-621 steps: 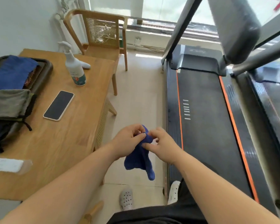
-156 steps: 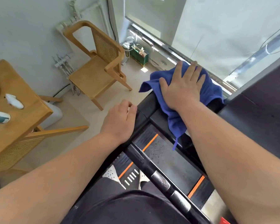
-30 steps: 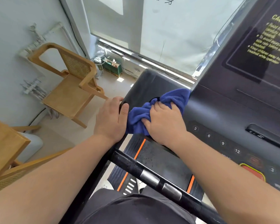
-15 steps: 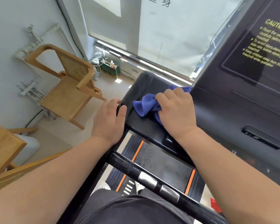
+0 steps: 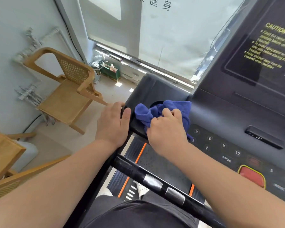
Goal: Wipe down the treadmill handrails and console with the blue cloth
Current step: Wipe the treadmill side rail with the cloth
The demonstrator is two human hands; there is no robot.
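The right hand (image 5: 167, 129) clenches the bunched blue cloth (image 5: 144, 112) against the left wing of the console (image 5: 220, 116), at centre frame, beside a round recess (image 5: 156, 103). The left hand (image 5: 113, 127) rests on the console's left edge with its fingers loose, gripping nothing. Risk: the numbered keys (image 5: 223, 145) lie just right of the wiping knuckles, so a wide stroke could press one while shoes (image 5: 142, 189) stand on the belt (image 5: 163, 168) below. Bunched as it is, the cloth may also skip the recess. The surface is dark, smooth plastic. A wooden chair (image 5: 69, 96) stands at upper left and a table corner (image 5: 2, 150) at lower left.
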